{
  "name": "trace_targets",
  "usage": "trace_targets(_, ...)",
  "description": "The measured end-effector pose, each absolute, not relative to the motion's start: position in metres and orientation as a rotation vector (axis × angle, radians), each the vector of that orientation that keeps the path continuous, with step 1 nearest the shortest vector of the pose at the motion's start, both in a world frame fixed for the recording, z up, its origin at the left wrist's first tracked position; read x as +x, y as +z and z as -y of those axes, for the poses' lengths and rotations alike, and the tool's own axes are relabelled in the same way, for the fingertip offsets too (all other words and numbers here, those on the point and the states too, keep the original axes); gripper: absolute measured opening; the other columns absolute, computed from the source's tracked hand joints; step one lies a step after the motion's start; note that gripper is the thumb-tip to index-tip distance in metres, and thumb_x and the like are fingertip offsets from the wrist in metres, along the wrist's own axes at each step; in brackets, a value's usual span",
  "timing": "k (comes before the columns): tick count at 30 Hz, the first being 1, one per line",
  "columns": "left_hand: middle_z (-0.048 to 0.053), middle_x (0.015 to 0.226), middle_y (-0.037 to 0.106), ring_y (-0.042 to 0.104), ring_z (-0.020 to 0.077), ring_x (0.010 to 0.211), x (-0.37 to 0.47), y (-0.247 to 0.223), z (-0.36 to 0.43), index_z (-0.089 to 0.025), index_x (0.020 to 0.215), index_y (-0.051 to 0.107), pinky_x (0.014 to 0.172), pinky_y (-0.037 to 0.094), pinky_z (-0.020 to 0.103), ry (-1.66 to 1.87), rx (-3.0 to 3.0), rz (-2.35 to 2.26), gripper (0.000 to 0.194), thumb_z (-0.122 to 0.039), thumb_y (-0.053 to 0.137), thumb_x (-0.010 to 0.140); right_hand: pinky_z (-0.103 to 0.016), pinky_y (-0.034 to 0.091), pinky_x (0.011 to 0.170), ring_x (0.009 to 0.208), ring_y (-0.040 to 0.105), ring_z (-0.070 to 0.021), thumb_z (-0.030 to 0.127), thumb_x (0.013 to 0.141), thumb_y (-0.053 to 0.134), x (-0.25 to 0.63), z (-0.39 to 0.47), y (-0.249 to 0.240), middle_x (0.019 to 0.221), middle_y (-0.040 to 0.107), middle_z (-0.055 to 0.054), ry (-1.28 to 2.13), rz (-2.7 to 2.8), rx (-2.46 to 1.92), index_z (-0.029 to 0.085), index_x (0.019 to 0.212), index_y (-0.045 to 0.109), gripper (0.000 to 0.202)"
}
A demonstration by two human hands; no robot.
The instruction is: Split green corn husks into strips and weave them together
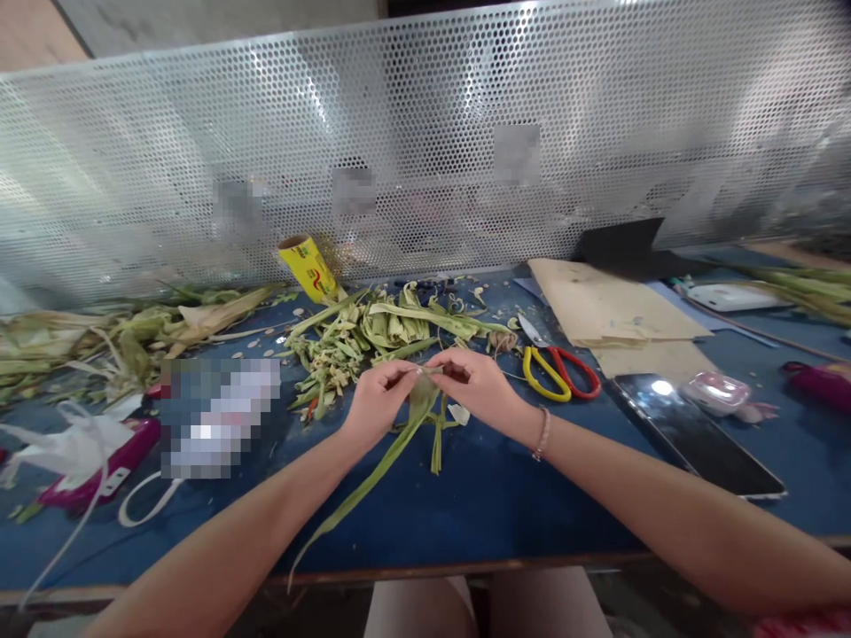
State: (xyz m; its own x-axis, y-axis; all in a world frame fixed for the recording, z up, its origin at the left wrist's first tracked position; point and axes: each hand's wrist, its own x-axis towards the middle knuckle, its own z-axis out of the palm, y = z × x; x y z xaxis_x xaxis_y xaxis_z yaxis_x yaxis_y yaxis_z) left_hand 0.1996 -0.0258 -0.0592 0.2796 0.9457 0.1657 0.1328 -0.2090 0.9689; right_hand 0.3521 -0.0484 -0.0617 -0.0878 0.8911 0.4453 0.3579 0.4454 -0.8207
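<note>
Both of my hands pinch a green dried leaf strip, perhaps corn husk, over the blue table. My left hand is closed on its upper left side, thumb against fingers. Opposite it, my right hand grips the same upper end, with a beaded bracelet on the wrist. The strip's long tail hangs toward the table's front edge. A short folded strip shows just below my fingers, and a small pale scrap lies beside my right hand. Right behind my hands lies a heap of knotted husk pieces.
Scissors with yellow and red handles lie right of my hands, near twine. Farther right are a phone, a pink case and brown paper. A yellow tube leans by the perforated metal screen. Loose husks lie left.
</note>
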Motion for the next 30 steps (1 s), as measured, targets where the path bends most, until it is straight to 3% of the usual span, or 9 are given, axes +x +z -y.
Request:
trace_targets(6, 0.000, 0.057, 0.062, 0.055, 0.0101, 0.051, 0.202, -0.058, 0.025, -0.017, 0.073, 0.067, 0.049, 0.044, 0.021, 1.037, 1.236, -0.855, 0.013, -0.025, 0.066, 0.062, -0.024, 0.048, 0.059, 0.067, 0.059, -0.0125, 0.020, 0.075, 0.053, 0.357, 0.046, -0.067, 0.076, 0.065, -0.003, 0.522, 1.666, -1.001, 0.020, 0.080, 0.066, 0.015)
trace_targets(12, 0.002, 0.057, 0.065, 0.059, 0.0110, 0.052, 0.198, -0.059, 0.022, -0.016, 0.066, 0.068, 0.051, 0.047, 0.021, 1.032, 1.109, -0.740, 0.009, -0.016, 0.067, 0.057, -0.023, 0.048, 0.053, 0.059, 0.058, -0.0105, 0.019, 0.073, 0.055, 0.361, 0.045, -0.067, 0.071, 0.062, -0.002, 0.761, 1.594, -0.904, 0.022, 0.075, 0.068, 0.014)
trace_targets(18, 0.006, 0.062, 0.068, 0.063, 0.0165, 0.056, 0.198, -0.056, 0.021, -0.013, 0.069, 0.066, 0.052, 0.050, 0.025, 0.997, 1.165, -0.731, 0.015, -0.025, 0.066, 0.060, -0.023, 0.049, 0.057, 0.063, 0.058, -0.0109, 0.021, 0.074, 0.053, 0.360, 0.049, -0.059, 0.071, 0.062, -0.003, 0.833, 1.610, -0.952, 0.018, 0.074, 0.067, 0.014)
trace_targets(21, 0.004, 0.053, 0.064, 0.061, 0.0147, 0.050, 0.201, -0.055, 0.023, -0.012, 0.065, 0.064, 0.049, 0.048, 0.023, 0.995, 1.221, -0.854, 0.018, -0.028, 0.069, 0.059, -0.023, 0.048, 0.057, 0.063, 0.058, -0.0112, 0.022, 0.073, 0.056, 0.359, 0.049, -0.061, 0.068, 0.062, -0.003, 0.795, 1.594, -1.052, 0.016, 0.066, 0.065, 0.013)
trace_targets(26, 0.001, 0.065, 0.067, 0.059, 0.0110, 0.056, 0.201, -0.057, 0.022, -0.016, 0.078, 0.066, 0.050, 0.047, 0.020, 0.929, 1.408, -0.989, 0.022, -0.030, 0.067, 0.062, -0.022, 0.049, 0.057, 0.065, 0.060, -0.0116, 0.022, 0.070, 0.059, 0.357, 0.043, -0.068, 0.074, 0.066, -0.002, 0.944, 1.481, -1.063, 0.016, 0.078, 0.064, 0.011)
trace_targets(30, 0.001, 0.063, 0.066, 0.056, 0.0105, 0.054, 0.197, -0.057, 0.021, -0.017, 0.078, 0.068, 0.051, 0.046, 0.021, 0.909, 1.677, -1.055, 0.018, -0.030, 0.060, 0.067, -0.021, 0.047, 0.055, 0.063, 0.060, -0.0117, 0.021, 0.071, 0.058, 0.360, 0.043, -0.069, 0.072, 0.066, -0.002, 0.828, 1.564, -1.105, 0.017, 0.077, 0.065, 0.010)
